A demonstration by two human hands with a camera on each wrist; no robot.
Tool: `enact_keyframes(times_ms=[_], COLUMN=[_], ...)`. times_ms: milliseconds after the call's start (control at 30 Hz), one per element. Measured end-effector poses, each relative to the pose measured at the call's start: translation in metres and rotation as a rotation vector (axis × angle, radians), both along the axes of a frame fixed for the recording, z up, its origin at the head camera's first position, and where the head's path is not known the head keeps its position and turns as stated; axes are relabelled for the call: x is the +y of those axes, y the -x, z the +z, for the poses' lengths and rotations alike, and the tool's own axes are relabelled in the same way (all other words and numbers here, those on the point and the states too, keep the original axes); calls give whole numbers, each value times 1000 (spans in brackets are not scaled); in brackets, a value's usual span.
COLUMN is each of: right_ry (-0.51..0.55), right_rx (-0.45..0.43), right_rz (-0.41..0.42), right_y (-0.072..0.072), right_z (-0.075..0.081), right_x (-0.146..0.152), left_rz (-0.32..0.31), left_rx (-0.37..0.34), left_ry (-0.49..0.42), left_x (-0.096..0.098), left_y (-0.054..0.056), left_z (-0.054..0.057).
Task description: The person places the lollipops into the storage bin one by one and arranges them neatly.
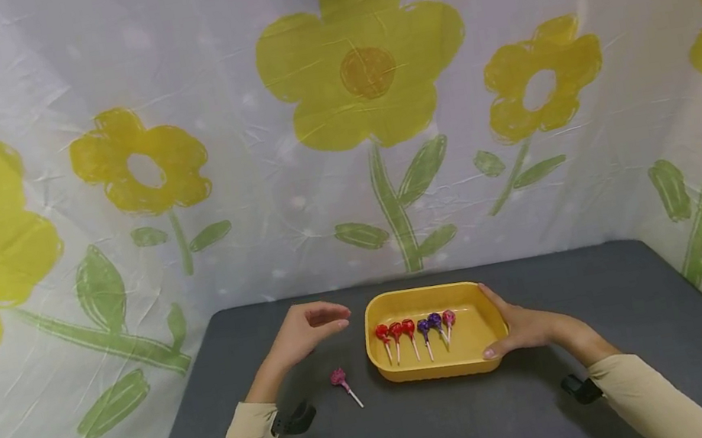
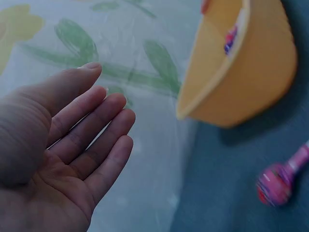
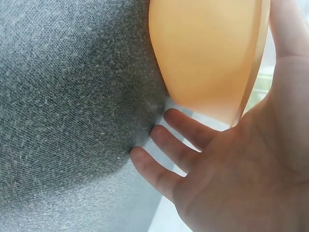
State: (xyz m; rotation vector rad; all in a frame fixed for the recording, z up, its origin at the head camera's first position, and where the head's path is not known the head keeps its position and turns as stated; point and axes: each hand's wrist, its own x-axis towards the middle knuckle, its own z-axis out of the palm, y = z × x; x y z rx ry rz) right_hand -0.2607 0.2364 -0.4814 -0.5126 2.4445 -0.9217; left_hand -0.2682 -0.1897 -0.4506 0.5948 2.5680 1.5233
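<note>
In the head view my left hand [image 1: 308, 328] is raised beside the left end of a yellow tray [image 1: 446, 369]. Its fingers are loosely bent, and the left wrist view shows nothing in the palm. My right hand [image 1: 524, 326] holds the tray's right end, thumb at the near corner and a finger along the rim toward the far corner. Inside lie three red lollipops [image 1: 396, 330], two purple lollipops [image 1: 434, 320] and one pink lollipop [image 1: 449, 318], in a row. A separate pink-purple lollipop [image 1: 339, 377] lies on the table, below my left hand, its stick pointing toward me.
The dark grey table [image 1: 457, 434] extends beneath both arms. Behind it hangs a pale cloth [image 1: 252, 212] printed with yellow flowers, which also runs along the left and right sides. A dark band [image 1: 295, 419] is on each wrist.
</note>
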Motion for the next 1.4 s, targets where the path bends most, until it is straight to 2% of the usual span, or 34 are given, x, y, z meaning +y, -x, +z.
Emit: enact_keyframes(times_ms=[133,233,333,500,700,967,1200,1233,1400], right_ry=[-7,-12,-11,-10,3,-4,0,1,8], right_rx=[10,10,7,3,0,6,6,6,2], right_rz=[-3,2,5,-3,-3,-3,-6,-6,-4], right_y=[-1,-2,-2,-2,-1,0,2,2,2], right_z=[2,4,4,2,-1,-3,-3,-3,-3], right_x=[0,-1,-1,0,0,-1,-1,0,0], left_rz=[27,54,65,121,155,136,160,157,169], left_rx=[-11,-4,14,4,9,20,-18,-25,-45], left_ry=[-8,-25,-51,-74,2,116,89,86,67], left_x=[-17,-30,-43,-61,-76,-85,-84,-82,-80], left_y=[-6,-6,-1,11,21,31,31,28,29], left_z=[-14,-27,-39,-57,-71,-91,-102,-99,-100])
